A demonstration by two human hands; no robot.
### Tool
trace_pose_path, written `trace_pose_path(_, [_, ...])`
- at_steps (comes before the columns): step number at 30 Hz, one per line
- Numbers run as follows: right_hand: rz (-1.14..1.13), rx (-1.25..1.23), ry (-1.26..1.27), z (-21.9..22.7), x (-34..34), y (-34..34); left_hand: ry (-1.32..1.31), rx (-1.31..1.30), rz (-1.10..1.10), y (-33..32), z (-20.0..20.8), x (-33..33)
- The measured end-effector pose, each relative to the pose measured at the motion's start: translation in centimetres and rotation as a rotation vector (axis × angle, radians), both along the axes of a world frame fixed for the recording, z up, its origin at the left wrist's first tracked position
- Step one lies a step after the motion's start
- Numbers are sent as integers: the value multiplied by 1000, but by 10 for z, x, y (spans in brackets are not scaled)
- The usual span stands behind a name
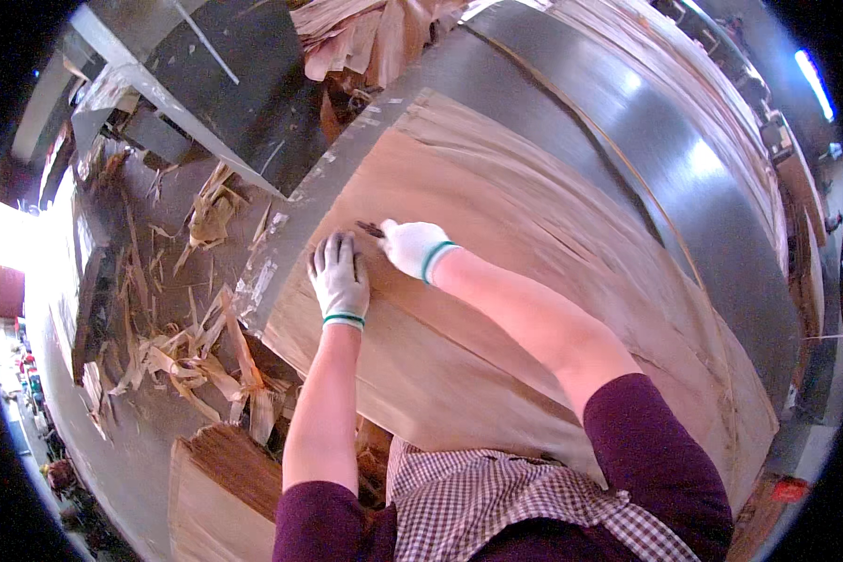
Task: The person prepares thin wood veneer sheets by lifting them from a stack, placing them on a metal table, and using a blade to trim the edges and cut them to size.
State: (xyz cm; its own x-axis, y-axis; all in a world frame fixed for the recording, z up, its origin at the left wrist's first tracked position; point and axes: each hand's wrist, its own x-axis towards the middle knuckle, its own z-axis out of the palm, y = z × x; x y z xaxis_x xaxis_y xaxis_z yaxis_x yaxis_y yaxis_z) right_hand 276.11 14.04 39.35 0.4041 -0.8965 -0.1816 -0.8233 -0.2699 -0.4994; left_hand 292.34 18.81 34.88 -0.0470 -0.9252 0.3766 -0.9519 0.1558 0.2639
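A wide sheet of pale wood veneer (459, 318) lies on the metal-topped table, its surface rippled toward the right. My left hand (339, 281), in a white knit glove with a green cuff line, rests flat on the sheet near its left edge, fingers stretched out. Just right of it, my gloved right hand (414, 249) is closed around a small dark brown piece (370, 228) that pokes out leftward from the fingers. Whether this piece is a tool or a scrap of wood I cannot tell. Its far end is at the veneer's surface.
Torn veneer scraps (244, 375) litter the floor on the left. More veneer sheets (375, 42) are heaped beyond the table. A thin curved strip (618, 155) crosses the shiny metal tabletop (712, 187). Another veneer stack (220, 487) sits at lower left.
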Motion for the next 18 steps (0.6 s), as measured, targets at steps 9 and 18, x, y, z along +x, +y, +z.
trace_pose_path(9, [-61,4,146,4,87,-46,290,-54,-42,-11,-12,11])
trace_pose_path(18, [-139,294,290,28,-158,116,179,-41,6,-10,-11,7])
